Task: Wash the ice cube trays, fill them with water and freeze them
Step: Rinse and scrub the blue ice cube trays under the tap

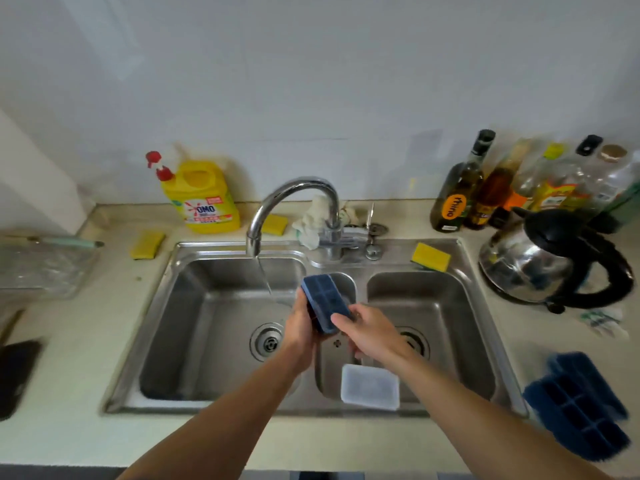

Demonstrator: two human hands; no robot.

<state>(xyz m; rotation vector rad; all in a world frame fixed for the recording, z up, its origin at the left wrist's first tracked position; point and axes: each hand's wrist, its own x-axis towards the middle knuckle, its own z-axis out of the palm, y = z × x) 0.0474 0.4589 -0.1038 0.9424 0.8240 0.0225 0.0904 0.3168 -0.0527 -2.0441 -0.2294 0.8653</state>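
Tray (325, 299) in left hand (299, 330); OMO jug (204, 199); rhino bottle (457, 199)

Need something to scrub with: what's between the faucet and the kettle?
A yellow sponge on the sink's rim, between faucet and kettle, in the head view.

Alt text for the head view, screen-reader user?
The left hand and right hand hold a blue ice cube tray over a steel double sink, beside the stream from a running faucet. More blue trays lie on the counter at right; a white rectangular piece sits in the right basin.
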